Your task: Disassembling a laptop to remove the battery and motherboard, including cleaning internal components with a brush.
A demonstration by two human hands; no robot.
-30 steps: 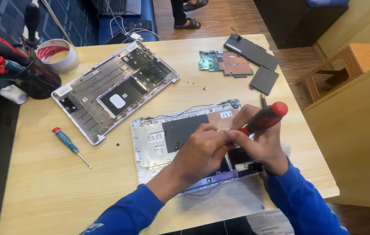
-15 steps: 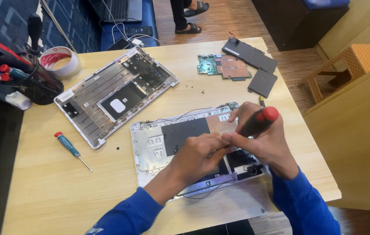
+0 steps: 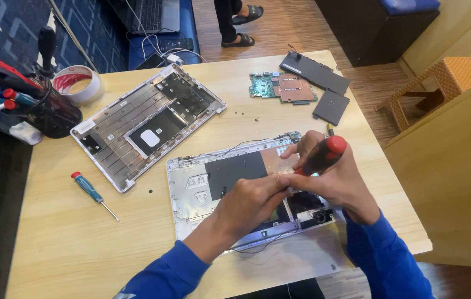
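The opened laptop base [image 3: 219, 182], a silver shell with its internals exposed, lies on the wooden table [image 3: 52, 243] and serves as reference for all that follows. The right hand [image 3: 332, 180] is over the right part of the base, fingers wrapped firmly round a screwdriver with a black and red handle [image 3: 324, 155]; the handle slants up and away from the base, and the tip is hidden behind the hands. The left hand [image 3: 246, 205] rests on the base just left of the right hand, its fingertips pinched together where the screwdriver shaft comes down; whether it grips anything cannot be told. A black sheet [image 3: 235, 171] covers the middle of the base. Left of the base, apart from it, lies a small screwdriver with a blue handle and red cap [image 3: 87, 187]. Beyond the base to the upper left sits a detached laptop cover panel [image 3: 147, 124], inner face up. Beyond the base to the upper right are a green circuit board [image 3: 282, 87] and flat black battery packs [image 3: 321, 83]. Far left of the base stand a roll of tape [image 3: 80, 83] and a dark tool holder [image 3: 50, 113].
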